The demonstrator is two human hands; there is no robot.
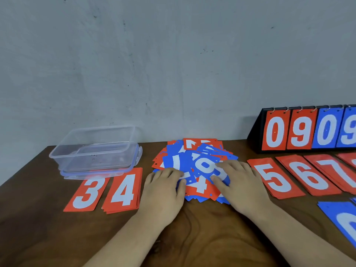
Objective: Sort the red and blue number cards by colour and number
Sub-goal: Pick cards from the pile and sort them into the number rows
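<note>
At 3 o'clock the frame edge cuts off the red 7 stack (335, 174) and a blue card (341, 222), the central mixed pile (194, 164) buries its lower cards unreadably, and the left hand (163, 186) and right hand (238, 182) rest on its 8 and 4 o'clock edges, fingers nearly straight, pressing without clasping.

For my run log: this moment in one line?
left hand | right hand | both on mixed card pile | red 4 card exposed
</note>
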